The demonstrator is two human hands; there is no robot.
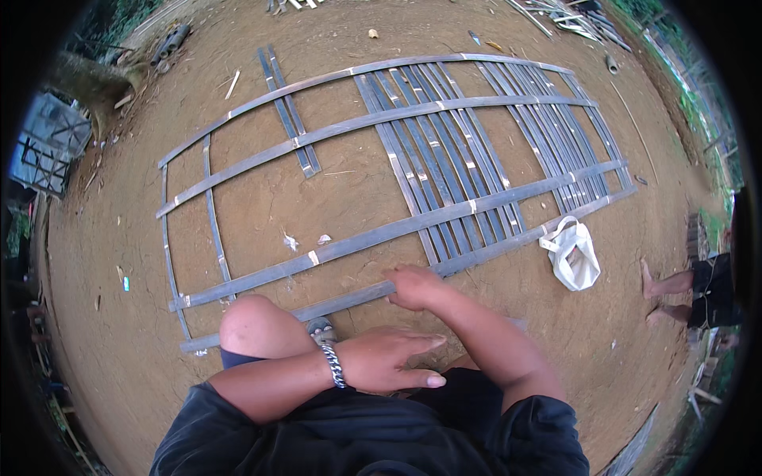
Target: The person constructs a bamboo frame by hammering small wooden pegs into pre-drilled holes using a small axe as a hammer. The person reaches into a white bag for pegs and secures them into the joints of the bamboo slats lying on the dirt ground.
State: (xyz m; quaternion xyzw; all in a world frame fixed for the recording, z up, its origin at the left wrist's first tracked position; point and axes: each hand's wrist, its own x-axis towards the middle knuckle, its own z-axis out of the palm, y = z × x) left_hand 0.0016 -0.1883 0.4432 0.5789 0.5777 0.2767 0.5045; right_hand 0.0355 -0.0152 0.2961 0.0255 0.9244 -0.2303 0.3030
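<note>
Grey near rail lies on the ground, our right hand over it, clamped or not we cannot tell; left hand empty, fingers apart. Probably light, springy; we'd hold it mid-length

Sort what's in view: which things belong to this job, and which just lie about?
Belong to the job:
long rails
crosswise slats
slat pair, upper left

Seemingly just lying about:
dark tubes, upper left
strip pile, upper right
pale scrap
white bag (use unclear)
</note>
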